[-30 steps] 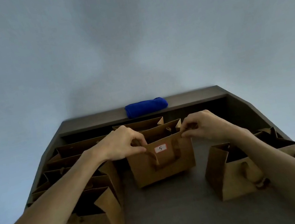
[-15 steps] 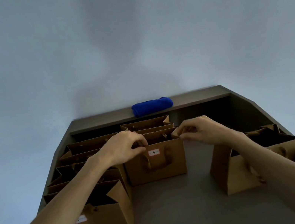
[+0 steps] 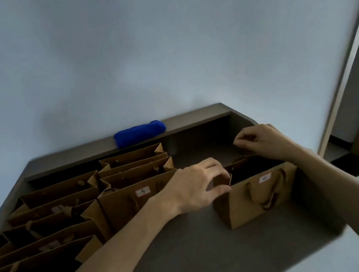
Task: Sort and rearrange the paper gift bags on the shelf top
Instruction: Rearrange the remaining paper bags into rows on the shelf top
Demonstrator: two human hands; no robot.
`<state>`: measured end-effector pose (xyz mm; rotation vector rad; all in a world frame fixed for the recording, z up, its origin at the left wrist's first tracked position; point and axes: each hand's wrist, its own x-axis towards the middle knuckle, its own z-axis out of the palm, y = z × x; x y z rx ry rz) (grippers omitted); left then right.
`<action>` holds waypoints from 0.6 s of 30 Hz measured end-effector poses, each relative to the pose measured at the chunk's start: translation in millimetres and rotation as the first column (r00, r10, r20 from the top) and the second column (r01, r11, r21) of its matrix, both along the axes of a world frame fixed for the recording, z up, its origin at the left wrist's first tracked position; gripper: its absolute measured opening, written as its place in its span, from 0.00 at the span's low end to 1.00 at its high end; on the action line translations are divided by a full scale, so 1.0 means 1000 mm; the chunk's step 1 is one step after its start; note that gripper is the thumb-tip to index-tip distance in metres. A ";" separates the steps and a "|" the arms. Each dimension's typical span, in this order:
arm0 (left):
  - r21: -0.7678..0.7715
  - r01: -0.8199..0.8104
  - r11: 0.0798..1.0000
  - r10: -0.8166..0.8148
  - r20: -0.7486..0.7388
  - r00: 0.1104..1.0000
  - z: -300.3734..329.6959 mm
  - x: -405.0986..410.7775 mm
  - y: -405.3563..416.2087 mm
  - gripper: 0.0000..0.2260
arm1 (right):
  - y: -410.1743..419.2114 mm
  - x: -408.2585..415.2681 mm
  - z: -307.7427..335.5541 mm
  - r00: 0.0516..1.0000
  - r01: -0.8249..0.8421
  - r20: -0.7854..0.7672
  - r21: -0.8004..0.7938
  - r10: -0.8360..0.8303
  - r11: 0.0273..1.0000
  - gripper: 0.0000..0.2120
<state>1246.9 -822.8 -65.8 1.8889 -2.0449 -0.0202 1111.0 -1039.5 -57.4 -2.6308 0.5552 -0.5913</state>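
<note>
Seemingly alone at the right of the shelf top point(image 3: 192, 247), a brown paper bag point(image 3: 255, 196) stands upright between both hands. Left hand point(image 3: 196, 187) pinches its near left top corner with curled fingers; right hand point(image 3: 260, 141) curls over the far rim, grip unclear. Apart to the left, the bag labelled 5 point(image 3: 132, 203) fronts the rows.

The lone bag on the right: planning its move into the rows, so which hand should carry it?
Probably left: the left hand already pinches the lone bag at its near-left corner, row side; the right hand only reaches its far rim.
</note>
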 end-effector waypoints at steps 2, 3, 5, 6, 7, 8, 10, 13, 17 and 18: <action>0.030 -0.019 0.999 0.017 0.067 0.998 -0.010 -0.011 -0.014 0.18 | -0.006 -0.010 -0.003 1.000 0.024 0.008 0.001 -0.024 1.000 0.05; 0.045 -0.024 0.999 0.020 0.092 0.996 -0.013 -0.015 -0.021 0.18 | -0.008 -0.014 -0.005 1.000 0.029 0.011 0.004 -0.029 1.000 0.05; 0.067 -0.028 0.997 0.022 0.083 0.996 -0.018 -0.016 -0.031 0.16 | -0.011 -0.022 -0.007 0.999 0.038 0.019 0.006 -0.038 0.999 0.06; 0.073 -0.034 0.997 0.031 0.046 0.998 -0.019 -0.014 -0.035 0.15 | -0.013 -0.025 -0.008 0.999 0.044 0.027 0.005 -0.044 0.999 0.05; 0.078 -0.042 0.996 0.042 -0.006 0.999 -0.019 -0.010 -0.039 0.14 | -0.014 -0.029 -0.009 0.998 0.051 0.040 0.005 -0.051 0.999 0.05; 0.079 -0.049 0.996 0.054 -0.062 0.997 -0.020 -0.005 -0.042 0.14 | -0.015 -0.032 -0.010 0.997 0.060 0.054 0.008 -0.061 0.998 0.05; 0.072 -0.068 0.995 0.080 -0.166 0.983 -0.017 0.005 -0.047 0.12 | -0.019 -0.037 -0.013 0.991 0.088 0.095 0.026 -0.091 0.996 0.06; 0.056 -0.094 0.994 0.105 -0.251 0.962 -0.009 0.021 -0.048 0.11 | -0.024 -0.040 -0.018 0.977 0.131 0.160 0.085 -0.143 0.988 0.07; 0.090 -0.096 0.991 0.123 -0.368 0.921 0.002 0.034 -0.041 0.11 | -0.024 -0.041 -0.023 0.967 0.129 0.193 0.188 -0.166 0.974 0.07; 0.102 -0.091 0.991 0.124 -0.390 0.913 0.004 0.036 -0.039 0.11 | -0.023 -0.041 -0.024 0.966 0.124 0.196 0.214 -0.167 0.969 0.08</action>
